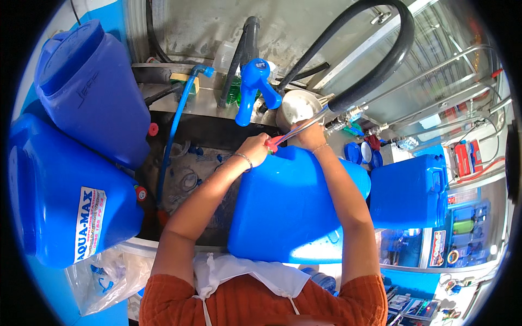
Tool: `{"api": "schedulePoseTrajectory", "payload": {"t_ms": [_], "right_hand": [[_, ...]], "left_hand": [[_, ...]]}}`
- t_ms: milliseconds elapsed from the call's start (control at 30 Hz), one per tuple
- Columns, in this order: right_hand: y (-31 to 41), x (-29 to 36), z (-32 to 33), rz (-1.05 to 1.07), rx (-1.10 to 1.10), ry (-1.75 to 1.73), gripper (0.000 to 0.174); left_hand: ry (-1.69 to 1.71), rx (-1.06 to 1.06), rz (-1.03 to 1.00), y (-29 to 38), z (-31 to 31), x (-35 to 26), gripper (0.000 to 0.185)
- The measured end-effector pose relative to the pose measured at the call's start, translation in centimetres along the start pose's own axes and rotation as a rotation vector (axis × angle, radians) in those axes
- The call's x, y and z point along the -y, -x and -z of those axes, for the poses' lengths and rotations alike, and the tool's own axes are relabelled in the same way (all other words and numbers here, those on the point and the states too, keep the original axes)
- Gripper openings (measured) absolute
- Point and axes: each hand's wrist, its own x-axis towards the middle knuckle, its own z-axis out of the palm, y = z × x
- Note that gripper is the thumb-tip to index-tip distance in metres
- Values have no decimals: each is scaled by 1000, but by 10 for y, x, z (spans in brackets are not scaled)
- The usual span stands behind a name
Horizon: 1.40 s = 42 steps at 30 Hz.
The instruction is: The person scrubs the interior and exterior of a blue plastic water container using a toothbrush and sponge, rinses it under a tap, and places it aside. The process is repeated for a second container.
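A large blue plastic water container (289, 203) lies on its side before me over the sink, its round neck end towards the right. My left hand (255, 150) closes on a red plastic spigot (274, 143) at its upper left corner. A clear, shiny streak, apparently running water, spans from the mouth of a thick black hose (367, 89) down to that spigot. My right hand (310, 136) is beyond the container's upper edge, beside a metal saucepan (299, 106); its fingers are partly hidden behind the streak, so its grip is unclear.
Two blue containers with red spigots, an upper (110, 98) and a lower (53, 183), stand at the left. A blue tap (257, 87) rises behind the sink, with a thin blue pipe (175, 126) left of it. Another blue container (403, 195) and blue caps (352, 153) are at the right.
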Motion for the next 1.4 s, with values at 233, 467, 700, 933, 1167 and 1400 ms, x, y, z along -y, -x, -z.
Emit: {"api": "schedulePoseTrajectory", "payload": {"t_ms": [233, 467, 700, 933, 1167, 1400], "right_hand": [[2, 3, -5, -5, -124, -6, 28], [5, 13, 8, 19, -241, 116, 30], [11, 16, 9, -86, -242, 276, 25], [17, 11, 18, -89, -352, 135, 35], [23, 5, 19, -79, -81, -320, 36], [80, 24, 79, 78, -407, -22, 19]], "left_hand": [[367, 221, 134, -16, -7, 24, 32], [469, 161, 133, -2, -4, 10, 30], [496, 428, 160, -18, 23, 7, 28], [454, 474, 371, -44, 30, 1, 24], [199, 421, 299, -38, 23, -23, 27], [-364, 71, 77, -13, 9, -30, 41]]}}
